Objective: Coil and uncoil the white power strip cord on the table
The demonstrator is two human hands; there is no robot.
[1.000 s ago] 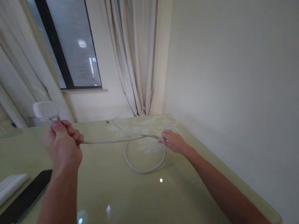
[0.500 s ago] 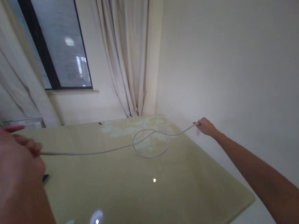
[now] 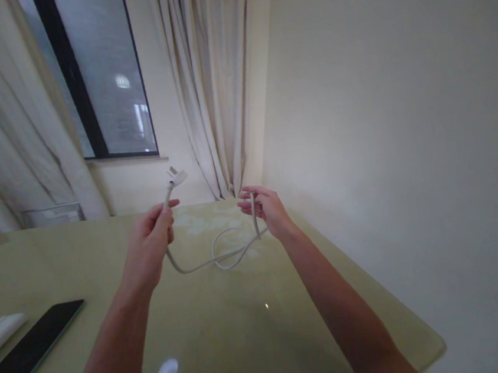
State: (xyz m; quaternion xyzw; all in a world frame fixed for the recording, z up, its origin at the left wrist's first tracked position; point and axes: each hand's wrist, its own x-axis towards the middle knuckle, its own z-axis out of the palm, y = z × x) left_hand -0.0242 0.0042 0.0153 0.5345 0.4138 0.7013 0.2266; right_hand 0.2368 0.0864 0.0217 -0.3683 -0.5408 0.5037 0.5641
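Note:
A pale power cable (image 3: pixel 199 267) runs between my two hands and lies in a loose, crossing loop over the table. My left hand (image 3: pixel 150 238) is closed round it just below its white plug (image 3: pixel 178 176), whose flat prongs point upward. My right hand (image 3: pixel 267 208) has the other end of the cable upright against its fingers, which are loosely curled and slightly apart. Its thumb is hard to make out.
The glossy yellow-green table (image 3: pixel 229 337) has its right edge along a white wall (image 3: pixel 386 136). At left lie a black flat device (image 3: pixel 30 352) and a white object (image 3: pixel 0 334). Curtains (image 3: pixel 215 83) and a window (image 3: pixel 108 76) stand behind.
Both hands have come in from far apart toward the middle, and the cable has gone from stretched to slack. Its loop is smaller, and the plug now shows above my left hand.

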